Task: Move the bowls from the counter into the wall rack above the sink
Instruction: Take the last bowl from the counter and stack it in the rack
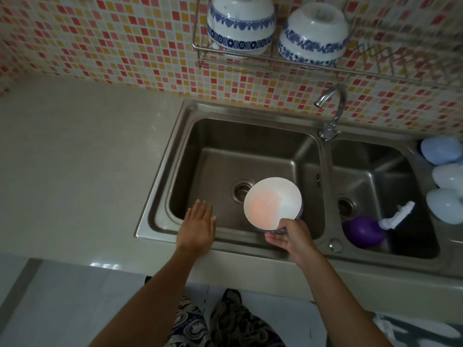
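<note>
My right hand point(290, 237) grips a white bowl point(271, 202) with a blue patterned outside by its near rim, mouth up, over the left sink basin. Over the sink's front left edge my left hand point(199, 225) is flat, fingers spread, holding nothing. On the tiled wall above hangs a wire rack point(200, 50). A stack of upside-down blue-and-white bowls point(239, 23) fills its left end, and another upside-down bowl stack point(313, 33) sits beside it to the right.
A steel double sink point(160, 176) is set in a grey counter point(75, 159), with a curved tap point(335, 106) between the basins. A purple bottle point(363, 232) lies in the right basin. Pale blue containers point(442, 149) stand along the right edge.
</note>
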